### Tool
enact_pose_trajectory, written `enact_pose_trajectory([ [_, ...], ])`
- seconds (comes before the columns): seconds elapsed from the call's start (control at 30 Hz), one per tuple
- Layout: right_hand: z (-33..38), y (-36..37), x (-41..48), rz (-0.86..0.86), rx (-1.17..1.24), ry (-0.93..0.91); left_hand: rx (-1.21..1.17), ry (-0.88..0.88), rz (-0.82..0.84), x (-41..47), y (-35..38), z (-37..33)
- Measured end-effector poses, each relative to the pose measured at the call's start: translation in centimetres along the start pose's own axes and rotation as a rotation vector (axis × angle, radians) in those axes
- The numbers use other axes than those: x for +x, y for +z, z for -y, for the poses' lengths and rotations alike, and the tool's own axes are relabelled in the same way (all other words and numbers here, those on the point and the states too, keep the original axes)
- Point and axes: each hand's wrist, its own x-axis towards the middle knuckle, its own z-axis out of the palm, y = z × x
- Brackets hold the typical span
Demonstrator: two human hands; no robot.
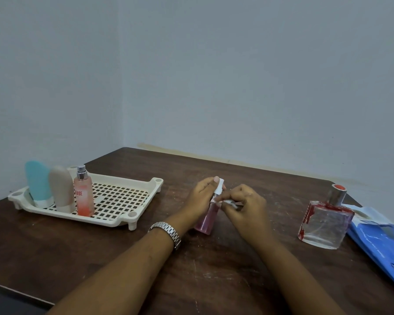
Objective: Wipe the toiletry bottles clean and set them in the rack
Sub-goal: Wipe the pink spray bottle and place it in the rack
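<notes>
My left hand (201,196) grips a small pink spray bottle (207,220) with a white cap, holding it just above the table's middle. My right hand (245,203) pinches a small white wipe (231,203) against the bottle's neck. A cream perforated rack (123,196) lies at the left. Standing in its left end are a teal tube (37,183), a beige tube (62,189) and an orange-pink spray bottle (84,194). A square glass perfume bottle (325,221) with red marks and a silver cap stands on the table at the right.
The dark wooden table (214,264) sits in a wall corner. A blue plastic packet (382,244) with white wrappers lies at the right edge, just beside the glass bottle. The table's front-left edge drops off at the lower left. A metal watch (168,233) is on my left wrist.
</notes>
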Motion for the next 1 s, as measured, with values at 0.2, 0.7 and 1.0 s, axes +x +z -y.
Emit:
enact_pose_trajectory([
  [0.2,0.1,0.2,-0.2,0.053,0.099,0.088,-0.108,-0.034,-0.087,0.0,0.1,0.4],
  [0.7,0.5,0.6,-0.9,0.248,0.021,0.042,-0.293,-0.164,-0.174,0.0,-1.0,-0.4],
  [1.0,-0.5,-0.2,-0.1,-0.067,0.126,0.160,-0.283,-0.200,-0.070,-0.7,0.9,-0.5],
])
